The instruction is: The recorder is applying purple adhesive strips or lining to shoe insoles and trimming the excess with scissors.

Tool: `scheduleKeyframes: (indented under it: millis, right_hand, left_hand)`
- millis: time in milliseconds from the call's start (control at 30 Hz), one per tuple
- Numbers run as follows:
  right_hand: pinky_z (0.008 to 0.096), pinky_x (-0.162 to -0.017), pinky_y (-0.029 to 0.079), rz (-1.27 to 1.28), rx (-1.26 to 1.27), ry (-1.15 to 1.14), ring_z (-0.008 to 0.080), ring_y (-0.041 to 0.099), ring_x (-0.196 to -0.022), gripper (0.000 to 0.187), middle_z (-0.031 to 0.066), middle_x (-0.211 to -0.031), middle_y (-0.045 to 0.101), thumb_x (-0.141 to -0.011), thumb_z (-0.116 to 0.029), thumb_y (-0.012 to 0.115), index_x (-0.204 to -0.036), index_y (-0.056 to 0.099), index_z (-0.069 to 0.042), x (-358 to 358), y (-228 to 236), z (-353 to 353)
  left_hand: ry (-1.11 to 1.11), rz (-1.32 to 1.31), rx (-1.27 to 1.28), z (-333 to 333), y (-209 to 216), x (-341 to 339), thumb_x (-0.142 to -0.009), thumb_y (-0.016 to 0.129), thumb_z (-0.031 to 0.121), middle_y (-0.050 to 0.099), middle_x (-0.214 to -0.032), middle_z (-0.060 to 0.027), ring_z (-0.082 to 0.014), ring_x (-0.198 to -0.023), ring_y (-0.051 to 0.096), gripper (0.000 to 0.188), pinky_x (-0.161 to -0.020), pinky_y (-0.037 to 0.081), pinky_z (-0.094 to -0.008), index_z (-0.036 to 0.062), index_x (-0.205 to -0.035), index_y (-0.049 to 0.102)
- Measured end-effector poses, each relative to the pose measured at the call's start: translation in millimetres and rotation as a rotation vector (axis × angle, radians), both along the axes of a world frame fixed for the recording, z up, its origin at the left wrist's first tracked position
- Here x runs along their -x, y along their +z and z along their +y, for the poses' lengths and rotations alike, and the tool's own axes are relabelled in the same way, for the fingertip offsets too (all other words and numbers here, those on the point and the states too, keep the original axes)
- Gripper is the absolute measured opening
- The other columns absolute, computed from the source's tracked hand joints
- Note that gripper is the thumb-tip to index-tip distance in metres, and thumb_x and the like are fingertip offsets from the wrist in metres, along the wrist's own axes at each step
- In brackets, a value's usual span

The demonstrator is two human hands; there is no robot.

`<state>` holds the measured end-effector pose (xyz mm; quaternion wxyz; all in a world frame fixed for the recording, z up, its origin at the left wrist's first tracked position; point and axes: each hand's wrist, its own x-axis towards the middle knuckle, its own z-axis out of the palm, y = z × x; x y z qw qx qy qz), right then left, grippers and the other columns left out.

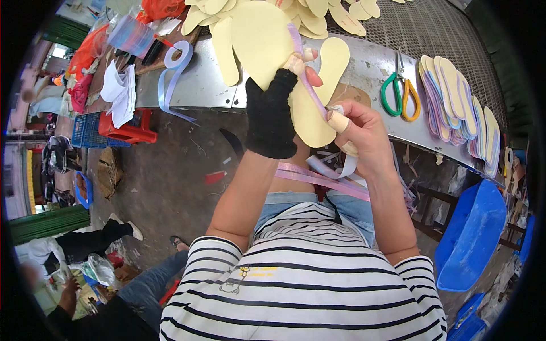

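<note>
My left hand [272,116], in a black fingerless glove, grips a cream insole [263,42] over the table's front edge. Its thumb and fingers close on the insole's right side. A pink-lilac ribbon [312,98] runs along that side of the insole, and part of it passes under my left fingers. At the lower end, my right hand [364,133] pinches the ribbon against the insole's edge. Tape wraps some of the fingertips. Loose ribbon lengths [327,181] hang across my lap. Another cream insole [334,59] lies just beyond my hands.
Scissors [400,74] with green and yellow handles lie on the metal table [364,54]. Stacked insoles [452,96] stand to the right. A ribbon roll [178,55] sits at left, its tail over the edge. Below are a red stool [128,132] and a blue tub [472,238]. People are at left.
</note>
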<state>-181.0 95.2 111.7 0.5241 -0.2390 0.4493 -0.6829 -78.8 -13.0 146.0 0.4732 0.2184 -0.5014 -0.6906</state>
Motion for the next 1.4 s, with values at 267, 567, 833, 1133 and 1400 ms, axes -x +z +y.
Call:
scheduleKeyframes:
  millis: [267,567,833,1133,1400]
  right_hand:
    - [0.0167,-0.049,0.029,0.248,0.131,0.025,0.0002,0.04,-0.057,0.009,-0.006,-0.073,0.051,-0.08,-0.011,0.063,-0.084,0.059,-0.004,0.6,-15.4,8.7]
    - [0.0145,-0.05,0.032,0.084,0.012,-0.09,-0.0019,0.044,-0.06,0.012,-0.0063,-0.076,0.057,-0.083,-0.011,0.063,-0.093,0.061,-0.004,5.7,-3.3,11.7]
    - [0.0154,-0.044,0.025,0.136,0.001,-0.112,-0.0006,0.038,-0.051,0.008,-0.0043,-0.074,0.055,-0.08,-0.01,0.066,-0.084,0.061,-0.005,-1.7,-4.1,15.9]
    - [0.0168,-0.044,0.026,0.089,0.054,-0.059,0.0005,0.04,-0.053,0.005,-0.0022,-0.081,0.056,-0.078,-0.004,0.066,-0.078,0.06,-0.003,1.2,-5.6,18.2]
    - [0.0165,-0.049,0.032,0.237,0.113,-0.127,-0.0004,0.043,-0.058,0.007,-0.0037,-0.074,0.056,-0.081,-0.007,0.063,-0.079,0.06,-0.001,-4.4,-10.7,15.3]
  left_hand:
    - [-0.207,-0.149,0.03,1.0,-2.8,-0.3,-0.076,0.065,0.005,0.063,-0.09,-0.0065,-0.013,-0.078,0.06,0.026,-0.068,0.049,-0.0252,0.0003,-0.101,0.058]
    - [-0.064,-0.095,-0.074,4.5,-4.8,-2.6,-0.073,0.069,0.001,0.063,-0.075,-0.0061,-0.0131,-0.064,0.06,0.018,-0.059,0.05,-0.0253,-0.0016,-0.089,0.063]
    - [0.029,-0.051,-0.05,11.8,-1.9,1.7,-0.072,0.07,0.002,0.063,-0.075,-0.0049,-0.0117,-0.063,0.059,0.017,-0.059,0.047,-0.0252,-0.0011,-0.088,0.063]
    - [-0.037,-0.057,-0.097,14.1,3.0,4.8,-0.073,0.07,0.003,0.062,-0.075,-0.0045,-0.012,-0.064,0.059,0.018,-0.056,0.047,-0.0254,-0.0007,-0.088,0.062]
    - [-0.099,-0.179,0.029,9.3,-12.8,9.9,-0.074,0.067,0.003,0.062,-0.089,-0.004,-0.0124,-0.08,0.059,0.03,-0.07,0.047,-0.025,0.0008,-0.103,0.059]
